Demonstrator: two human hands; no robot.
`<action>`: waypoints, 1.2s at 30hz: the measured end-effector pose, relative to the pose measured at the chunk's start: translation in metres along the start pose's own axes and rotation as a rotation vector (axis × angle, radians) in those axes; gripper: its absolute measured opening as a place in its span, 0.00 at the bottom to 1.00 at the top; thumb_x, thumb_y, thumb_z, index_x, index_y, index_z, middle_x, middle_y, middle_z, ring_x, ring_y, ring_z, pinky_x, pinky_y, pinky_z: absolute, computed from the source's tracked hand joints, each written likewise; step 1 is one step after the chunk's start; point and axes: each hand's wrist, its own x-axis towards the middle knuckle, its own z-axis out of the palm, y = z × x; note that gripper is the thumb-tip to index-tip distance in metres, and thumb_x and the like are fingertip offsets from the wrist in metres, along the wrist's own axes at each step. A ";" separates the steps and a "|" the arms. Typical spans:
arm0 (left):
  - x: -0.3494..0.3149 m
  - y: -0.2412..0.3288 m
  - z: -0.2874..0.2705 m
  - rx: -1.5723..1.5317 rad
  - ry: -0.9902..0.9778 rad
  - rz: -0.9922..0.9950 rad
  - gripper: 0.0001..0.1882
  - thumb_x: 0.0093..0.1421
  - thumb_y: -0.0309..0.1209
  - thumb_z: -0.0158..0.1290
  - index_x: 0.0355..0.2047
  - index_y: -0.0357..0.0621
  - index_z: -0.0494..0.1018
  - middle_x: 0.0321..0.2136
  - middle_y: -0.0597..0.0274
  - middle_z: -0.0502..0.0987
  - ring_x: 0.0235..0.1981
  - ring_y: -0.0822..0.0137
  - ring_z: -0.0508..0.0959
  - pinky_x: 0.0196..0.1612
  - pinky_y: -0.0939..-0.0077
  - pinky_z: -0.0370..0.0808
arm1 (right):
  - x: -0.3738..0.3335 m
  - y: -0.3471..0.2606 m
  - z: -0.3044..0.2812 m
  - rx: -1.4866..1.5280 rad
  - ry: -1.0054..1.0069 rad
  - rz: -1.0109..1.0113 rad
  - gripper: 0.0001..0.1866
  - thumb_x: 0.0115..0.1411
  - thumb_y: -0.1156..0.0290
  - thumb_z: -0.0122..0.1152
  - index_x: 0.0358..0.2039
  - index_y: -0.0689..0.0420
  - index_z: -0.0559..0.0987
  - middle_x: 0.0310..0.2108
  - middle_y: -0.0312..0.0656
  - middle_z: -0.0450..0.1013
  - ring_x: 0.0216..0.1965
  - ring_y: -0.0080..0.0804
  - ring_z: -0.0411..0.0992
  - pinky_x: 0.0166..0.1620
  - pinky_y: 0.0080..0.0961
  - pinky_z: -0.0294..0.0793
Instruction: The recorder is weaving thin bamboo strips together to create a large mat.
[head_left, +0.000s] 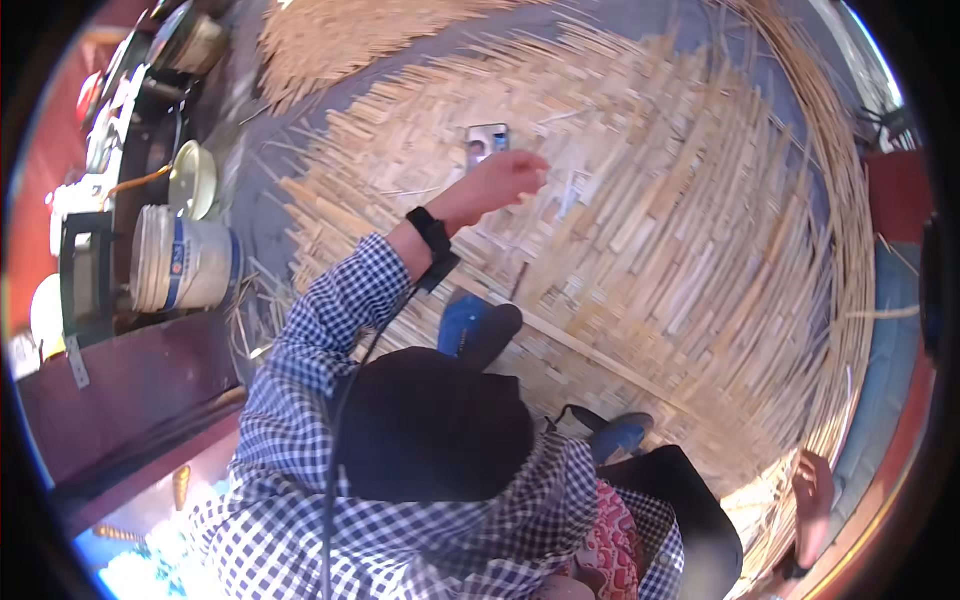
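A large woven mat of pale, flat reed-like strips (650, 230) covers the floor in front of me, its strip ends loose and uneven along the edges. My left hand (497, 187), black band at the wrist, reaches out above the mat. Its fingers are slightly bent, thumb apart, and nothing shows in them. Just beyond it a phone (487, 142) lies on the mat. Far out at the lower right is my right hand (815, 490), beside loose strips (765, 500) at the mat's edge. Its fingers are loosely curled and somewhat blurred, with nothing visible between them.
Long loose strips (845, 230) run along the right side. Another woven piece (350, 40) lies at the far left. On the left stand a white bucket (205, 262) and a pale basin (193, 180). My blue shoes (460, 322) are on the mat.
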 end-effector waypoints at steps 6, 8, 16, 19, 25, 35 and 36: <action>-0.019 0.034 -0.024 -0.077 0.304 0.238 0.17 0.60 0.33 0.57 0.47 0.38 0.75 0.36 0.64 0.78 0.37 0.72 0.78 0.41 0.78 0.75 | -0.032 -0.106 0.007 -0.098 -0.367 -0.332 0.23 0.60 0.67 0.54 0.55 0.63 0.69 0.49 0.49 0.70 0.48 0.43 0.73 0.47 0.36 0.75; -0.014 0.008 -0.028 -0.222 0.294 0.221 0.15 0.61 0.33 0.57 0.46 0.39 0.75 0.36 0.64 0.78 0.37 0.72 0.78 0.40 0.78 0.75 | -0.027 -0.118 0.026 -0.118 -0.449 -0.323 0.23 0.60 0.66 0.54 0.54 0.63 0.70 0.48 0.49 0.71 0.47 0.43 0.73 0.47 0.37 0.75; -0.057 -0.037 -0.055 -0.303 0.418 0.066 0.11 0.63 0.32 0.54 0.45 0.44 0.76 0.39 0.67 0.80 0.39 0.74 0.78 0.44 0.76 0.73 | 0.000 -0.145 0.054 -0.061 -0.611 -0.333 0.21 0.60 0.60 0.56 0.49 0.62 0.73 0.45 0.50 0.73 0.43 0.44 0.75 0.45 0.37 0.76; -0.055 -0.033 -0.068 -0.077 0.431 0.060 0.09 0.62 0.30 0.54 0.42 0.42 0.76 0.36 0.68 0.79 0.38 0.77 0.76 0.44 0.78 0.73 | -0.001 -0.136 0.066 0.036 -0.643 -0.363 0.21 0.60 0.58 0.56 0.47 0.62 0.74 0.43 0.50 0.73 0.42 0.45 0.75 0.44 0.38 0.76; -0.022 -0.079 -0.019 0.540 0.007 0.044 0.12 0.61 0.35 0.56 0.38 0.38 0.74 0.32 0.56 0.78 0.37 0.65 0.77 0.42 0.70 0.73 | -0.010 -0.135 0.066 0.217 -0.771 -0.517 0.22 0.60 0.55 0.58 0.44 0.62 0.77 0.41 0.50 0.75 0.39 0.46 0.76 0.43 0.38 0.77; 0.007 -0.115 0.014 1.055 0.116 0.054 0.19 0.55 0.37 0.56 0.39 0.36 0.67 0.36 0.41 0.76 0.40 0.44 0.78 0.41 0.51 0.74 | -0.042 -0.127 0.068 0.513 -0.957 -0.853 0.25 0.61 0.48 0.60 0.38 0.61 0.81 0.36 0.51 0.77 0.34 0.48 0.78 0.40 0.39 0.78; 0.014 -0.122 0.012 1.086 0.122 0.110 0.19 0.54 0.35 0.56 0.40 0.35 0.67 0.34 0.41 0.77 0.38 0.44 0.79 0.39 0.51 0.75 | -0.046 -0.126 0.070 0.529 -0.944 -0.844 0.25 0.61 0.47 0.60 0.38 0.61 0.82 0.35 0.51 0.77 0.34 0.48 0.78 0.40 0.39 0.78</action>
